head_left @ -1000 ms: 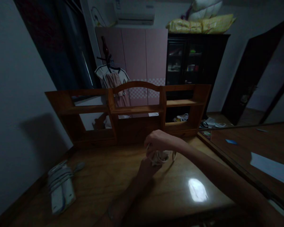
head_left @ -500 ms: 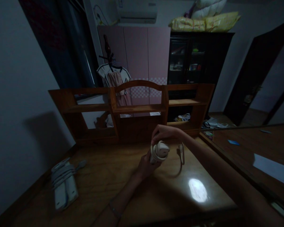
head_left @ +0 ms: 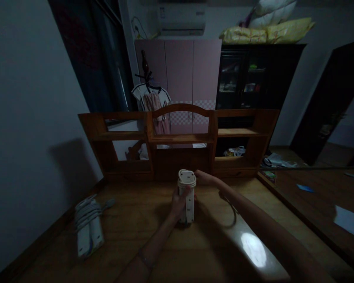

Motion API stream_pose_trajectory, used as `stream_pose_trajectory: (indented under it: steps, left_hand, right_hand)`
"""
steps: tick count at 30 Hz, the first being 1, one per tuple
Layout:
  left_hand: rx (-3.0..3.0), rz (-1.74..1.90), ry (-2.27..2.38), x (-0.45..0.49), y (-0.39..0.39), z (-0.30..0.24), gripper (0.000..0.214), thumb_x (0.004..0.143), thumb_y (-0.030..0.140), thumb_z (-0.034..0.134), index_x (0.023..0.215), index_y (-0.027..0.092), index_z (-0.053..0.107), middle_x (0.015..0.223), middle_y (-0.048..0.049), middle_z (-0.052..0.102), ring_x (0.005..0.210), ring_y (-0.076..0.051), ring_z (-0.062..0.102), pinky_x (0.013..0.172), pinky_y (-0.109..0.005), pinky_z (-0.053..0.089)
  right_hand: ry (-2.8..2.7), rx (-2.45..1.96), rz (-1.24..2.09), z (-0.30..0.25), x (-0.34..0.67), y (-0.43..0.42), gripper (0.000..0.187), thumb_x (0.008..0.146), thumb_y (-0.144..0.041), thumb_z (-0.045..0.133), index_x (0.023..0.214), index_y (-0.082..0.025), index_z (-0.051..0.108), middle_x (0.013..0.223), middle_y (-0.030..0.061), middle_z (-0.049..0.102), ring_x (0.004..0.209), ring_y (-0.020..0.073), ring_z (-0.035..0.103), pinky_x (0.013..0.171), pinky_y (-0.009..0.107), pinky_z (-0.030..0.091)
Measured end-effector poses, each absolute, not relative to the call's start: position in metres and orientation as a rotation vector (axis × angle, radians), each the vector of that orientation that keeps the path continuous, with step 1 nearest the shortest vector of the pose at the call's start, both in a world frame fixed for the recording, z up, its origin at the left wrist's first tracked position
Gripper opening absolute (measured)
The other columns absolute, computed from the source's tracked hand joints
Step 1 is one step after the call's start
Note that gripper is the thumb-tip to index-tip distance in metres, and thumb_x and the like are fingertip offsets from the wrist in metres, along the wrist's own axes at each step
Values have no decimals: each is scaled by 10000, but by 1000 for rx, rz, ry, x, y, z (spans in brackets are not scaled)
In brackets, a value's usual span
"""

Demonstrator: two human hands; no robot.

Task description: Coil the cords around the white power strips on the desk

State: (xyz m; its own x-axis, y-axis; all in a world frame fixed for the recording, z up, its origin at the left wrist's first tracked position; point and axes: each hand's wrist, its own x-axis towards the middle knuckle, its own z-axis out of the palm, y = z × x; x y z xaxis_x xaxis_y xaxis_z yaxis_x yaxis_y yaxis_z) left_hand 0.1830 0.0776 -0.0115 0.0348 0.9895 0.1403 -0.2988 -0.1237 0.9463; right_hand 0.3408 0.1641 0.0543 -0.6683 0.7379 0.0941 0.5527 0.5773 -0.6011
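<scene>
The white power strip (head_left: 190, 210) stands close to upright over the wooden desk (head_left: 135, 236), its long axis running up and down, the cord-wrapped end on top and the other end pointing down at the desktop; whether that lower end touches the wood I cannot tell. It sits between the two hands, in front of the wooden shelf unit (head_left: 181, 138). The left hand (head_left: 178, 201) is clamped around its middle from the left, thumb laid across the near face. The right hand (head_left: 205, 177) is beside the upper end, on the right, its fingertips partly hidden behind the strip, so I cannot tell whether they grip the cord.

The casing is pale, narrow and long, with small dark spots along the near face. Several turns of off-white cord (head_left: 186, 183) circle it near the top, one loop rising over the end. A length of cable (head_left: 235, 215) curves on the desk beyond the right forearm
</scene>
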Motion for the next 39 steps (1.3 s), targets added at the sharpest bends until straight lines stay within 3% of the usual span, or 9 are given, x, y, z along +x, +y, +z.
stream_pose_trajectory:
  steps: [5, 9, 13, 21, 28, 33, 39]
  left_hand:
    - [931, 1485, 916, 168, 96, -17, 641, 690, 690, 574, 1035, 150, 580, 688, -47, 679, 537, -164, 640, 503, -254, 489]
    - [846, 1478, 920, 164, 103, -21, 633, 667, 705, 581, 990, 161, 597, 658, -30, 667, 519, -167, 634, 478, -253, 480]
    - [806, 1462, 907, 167, 100, -18, 625, 670, 709, 576, 971, 162, 600, 658, -24, 663, 528, -164, 634, 490, -255, 488]
    - [881, 1362, 890, 172, 87, -10, 599, 657, 673, 631, 902, 127, 615, 633, -51, 660, 527, -173, 642, 489, -249, 485]
    - [965, 1311, 883, 177, 85, -9, 646, 670, 621, 661, 1101, 157, 536, 661, -40, 675, 510, -180, 642, 468, -260, 491]
    - [1029, 1281, 892, 177, 78, -6, 624, 689, 613, 651, 1093, 149, 547, 663, -51, 680, 537, -183, 655, 482, -250, 494]
    - [1117, 1235, 911, 184, 66, -4, 559, 709, 619, 622, 994, 140, 593, 657, -55, 674, 519, -179, 638, 482, -253, 484]
  right_hand:
    - [-2561, -1335, 375, 47, 331, 143, 337, 915, -290, 395, 857, -89, 659, 780, 70, 660, 717, 156, 579, 627, 226, 374]
    - [-2591, -1478, 52, 54, 327, 113, 304, 939, -281, 362, 1007, -119, 609, 880, 132, 679, 787, 200, 640, 656, 253, 377]
    - [-2628, -1507, -187, 65, 322, 80, 284, 938, -311, 367, 1029, -127, 563, 872, 126, 675, 778, 216, 655, 647, 266, 386]
    - [-2638, -1563, -508, 80, 344, 43, 178, 895, -102, 417, 994, -146, 557, 858, 91, 664, 724, 170, 644, 580, 252, 347]
    - [-2557, -1617, -589, 97, 371, 35, 145, 940, -188, 424, 912, -201, 566, 813, 35, 669, 668, 164, 627, 526, 257, 253]
    - [-2593, -1535, -709, 102, 363, 10, 154, 891, -80, 450, 919, -185, 559, 826, 41, 635, 669, 163, 591, 558, 274, 297]
    - [-2592, -1323, -944, 101, 352, -23, 313, 771, 16, 480, 1012, -172, 544, 865, 56, 593, 715, 197, 551, 616, 323, 364]
